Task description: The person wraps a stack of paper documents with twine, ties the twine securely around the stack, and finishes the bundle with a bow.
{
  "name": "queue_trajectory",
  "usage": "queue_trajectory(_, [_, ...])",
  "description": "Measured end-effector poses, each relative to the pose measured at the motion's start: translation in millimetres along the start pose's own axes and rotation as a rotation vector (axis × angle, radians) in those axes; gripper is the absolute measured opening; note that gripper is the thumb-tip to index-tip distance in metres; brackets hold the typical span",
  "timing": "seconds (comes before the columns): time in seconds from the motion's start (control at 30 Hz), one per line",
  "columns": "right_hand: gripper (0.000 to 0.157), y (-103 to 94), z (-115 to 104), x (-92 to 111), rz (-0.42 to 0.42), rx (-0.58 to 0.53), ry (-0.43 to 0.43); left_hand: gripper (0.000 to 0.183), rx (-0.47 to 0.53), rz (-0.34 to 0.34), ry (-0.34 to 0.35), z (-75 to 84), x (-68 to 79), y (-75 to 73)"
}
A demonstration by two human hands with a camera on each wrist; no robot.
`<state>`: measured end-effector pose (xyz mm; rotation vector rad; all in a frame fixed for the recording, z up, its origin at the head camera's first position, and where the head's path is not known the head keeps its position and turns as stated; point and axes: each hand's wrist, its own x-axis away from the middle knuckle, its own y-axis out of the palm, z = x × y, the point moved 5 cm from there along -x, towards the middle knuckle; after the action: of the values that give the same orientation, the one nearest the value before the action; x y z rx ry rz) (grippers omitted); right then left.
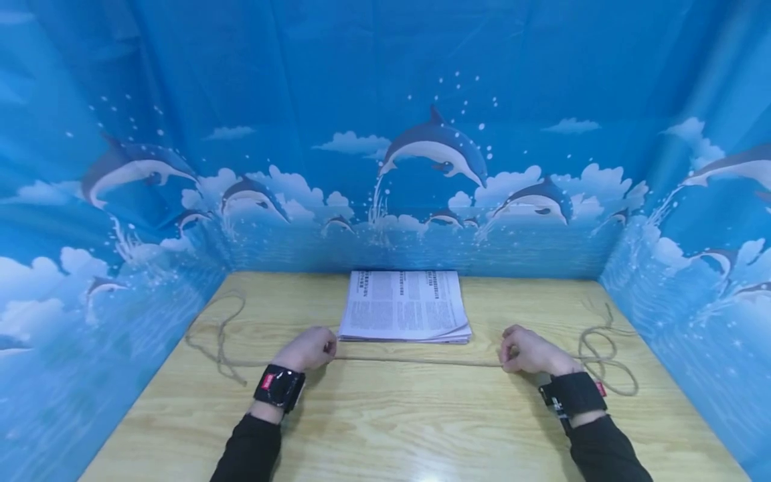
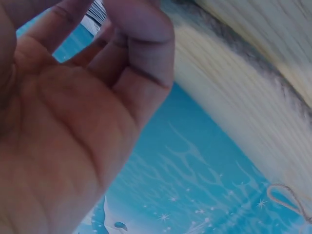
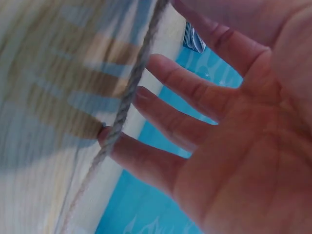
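A thin twisted rope [image 1: 415, 362] runs nearly straight from side to side, in front of a folded stack of newspapers [image 1: 403, 308]. My left hand [image 1: 308, 349] pinches it just off the stack's front left corner. To the right of the stack, my right hand [image 1: 533, 351] pinches the same rope between thumb and index finger. Its other fingers [image 3: 180, 97] spread along the rope in the right wrist view. The left wrist view shows curled fingers on my left hand [image 2: 87, 112], their tips partly hidden, with the rope [image 2: 243, 51] passing beyond.
Loose loops of rope lie beyond each hand on the wooden table [image 1: 391, 422]. A blue dolphin-print curtain [image 1: 373, 80] closes off the back and both sides. The newspapers reach the table's back edge.
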<state>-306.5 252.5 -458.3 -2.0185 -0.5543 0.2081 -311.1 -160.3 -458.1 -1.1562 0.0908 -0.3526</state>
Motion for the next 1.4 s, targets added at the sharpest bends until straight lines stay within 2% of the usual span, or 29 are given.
queue_trajectory(0.3, [0.019,-3.3,6.8,2.3,-0.022,-0.008,0.060,0.014,0.052,-0.061,-0.023,0.0,0.1,1.8])
queue_trajectory(0.53, [0.021,0.8,-0.6,2.2,-0.016,-0.044,-0.014,0.016,0.060,-0.063,0.019,-0.3,-1.6,4.0])
queue_trajectory(0.77, [0.017,-1.5,0.1,2.5,-0.010,-0.056,0.006,0.015,0.076,-0.067,0.000,-3.3,-1.0,3.9])
queue_trajectory(0.87, [0.015,-9.2,11.0,6.7,-0.014,-0.073,0.050,0.014,0.085,-0.070,-0.019,-7.8,-1.0,2.2])
queue_trajectory(0.97, [0.020,-17.2,22.9,11.6,-0.015,-0.068,0.101,0.015,0.080,-0.063,-0.036,-15.3,-0.6,-2.1])
queue_trajectory(1.1, [0.019,-20.7,30.8,14.9,-0.016,-0.057,0.110,0.015,0.068,-0.048,-0.049,-27.4,2.3,-9.0])
queue_trajectory(1.27, [0.013,-21.9,35.3,16.0,0.036,-0.008,0.097,0.014,0.082,-0.042,-0.018,-38.2,7.2,-15.0])
queue_trajectory(1.4, [0.010,-29.6,51.2,24.8,0.074,0.021,0.178,0.014,0.113,-0.029,-0.035,-45.7,10.3,-19.2])
